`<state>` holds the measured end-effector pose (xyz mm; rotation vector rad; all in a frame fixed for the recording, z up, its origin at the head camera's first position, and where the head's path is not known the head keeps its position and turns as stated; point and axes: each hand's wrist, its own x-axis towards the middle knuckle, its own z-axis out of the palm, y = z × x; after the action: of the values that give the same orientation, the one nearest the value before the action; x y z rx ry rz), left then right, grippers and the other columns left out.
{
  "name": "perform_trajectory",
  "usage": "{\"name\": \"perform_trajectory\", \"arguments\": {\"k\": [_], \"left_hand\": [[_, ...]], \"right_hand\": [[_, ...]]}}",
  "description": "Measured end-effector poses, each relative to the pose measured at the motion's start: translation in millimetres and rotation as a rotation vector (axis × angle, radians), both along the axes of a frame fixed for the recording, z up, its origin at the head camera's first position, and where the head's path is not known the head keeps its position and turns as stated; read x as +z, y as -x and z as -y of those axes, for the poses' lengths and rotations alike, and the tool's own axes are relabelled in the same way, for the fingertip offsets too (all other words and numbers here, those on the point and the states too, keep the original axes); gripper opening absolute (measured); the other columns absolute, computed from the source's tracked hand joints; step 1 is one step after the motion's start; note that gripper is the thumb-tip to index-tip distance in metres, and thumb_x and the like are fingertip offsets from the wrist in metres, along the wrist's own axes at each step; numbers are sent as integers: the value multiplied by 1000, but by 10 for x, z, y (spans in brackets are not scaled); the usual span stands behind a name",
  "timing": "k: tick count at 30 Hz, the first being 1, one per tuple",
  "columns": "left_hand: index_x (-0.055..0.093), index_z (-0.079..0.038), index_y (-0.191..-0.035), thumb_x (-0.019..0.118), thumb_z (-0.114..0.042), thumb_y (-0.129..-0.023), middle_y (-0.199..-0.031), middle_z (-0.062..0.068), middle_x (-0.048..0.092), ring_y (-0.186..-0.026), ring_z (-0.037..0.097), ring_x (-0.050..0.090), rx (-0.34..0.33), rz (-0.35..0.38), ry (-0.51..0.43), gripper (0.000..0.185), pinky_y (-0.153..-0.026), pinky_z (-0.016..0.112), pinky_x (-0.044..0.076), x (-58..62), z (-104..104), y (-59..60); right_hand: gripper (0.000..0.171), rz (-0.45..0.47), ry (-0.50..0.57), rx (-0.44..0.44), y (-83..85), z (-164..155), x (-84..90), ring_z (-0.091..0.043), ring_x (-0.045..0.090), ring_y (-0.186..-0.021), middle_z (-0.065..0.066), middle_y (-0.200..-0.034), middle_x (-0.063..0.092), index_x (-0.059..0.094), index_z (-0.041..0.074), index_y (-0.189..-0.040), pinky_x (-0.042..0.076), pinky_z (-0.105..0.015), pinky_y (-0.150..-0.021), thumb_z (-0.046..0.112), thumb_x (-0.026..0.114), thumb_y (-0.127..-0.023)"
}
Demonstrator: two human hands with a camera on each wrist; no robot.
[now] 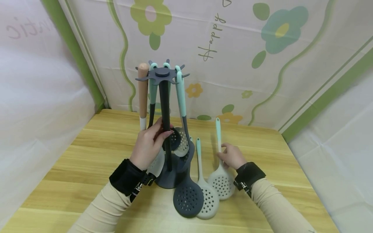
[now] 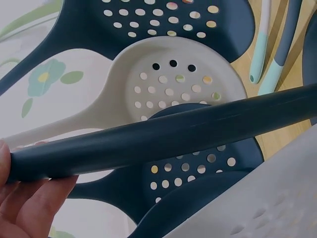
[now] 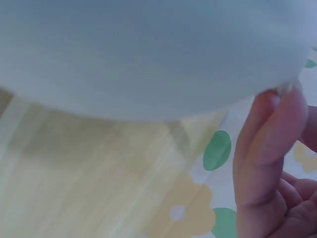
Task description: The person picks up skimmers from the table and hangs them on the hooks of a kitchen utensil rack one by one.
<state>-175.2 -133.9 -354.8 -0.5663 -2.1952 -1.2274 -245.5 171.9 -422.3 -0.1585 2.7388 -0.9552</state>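
Left hand: the left hand (image 1: 148, 144) curls round the dark pole (image 1: 165, 123) of the utensil stand (image 1: 167, 181), fingers wrapped on it about halfway up; the left wrist view shows the fingers (image 2: 29, 203) under that pole.
Stand: upright on the desk (image 1: 87, 155), with a wooden-handled tool (image 1: 142, 94) and mint-handled utensils hanging from the top disc (image 1: 162, 75).
Lying utensils: a dark skimmer (image 1: 188, 197) and a pale skimmer (image 1: 207, 200) rest just right of the base, bowls toward the person.
Right hand: the right hand (image 1: 231, 156) pinches the mint handle of the white slotted spoon (image 1: 221, 184), whose bowl sits on the desk and handle tip is raised.
How to do it well, as I judge: hold the pole firm so the stand cannot tip, lift the spoon by its handle clear of its neighbours, and bring its end loop squarely to a free hook.
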Motion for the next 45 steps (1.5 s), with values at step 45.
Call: {"name": "perform_trajectory", "arguments": {"k": [45], "left_hand": [[52,9,-124,61,-6,-97,-105,20,70,-94,33,72,304,-75,84,32,-77,46,62,-35,-253,-55]], "right_hand": [[48,-401,-77,121,-190,256,261,-12,55,-56,-9,-80,71,57,3,-136,46,-24,-51,21,69,-94]]}}
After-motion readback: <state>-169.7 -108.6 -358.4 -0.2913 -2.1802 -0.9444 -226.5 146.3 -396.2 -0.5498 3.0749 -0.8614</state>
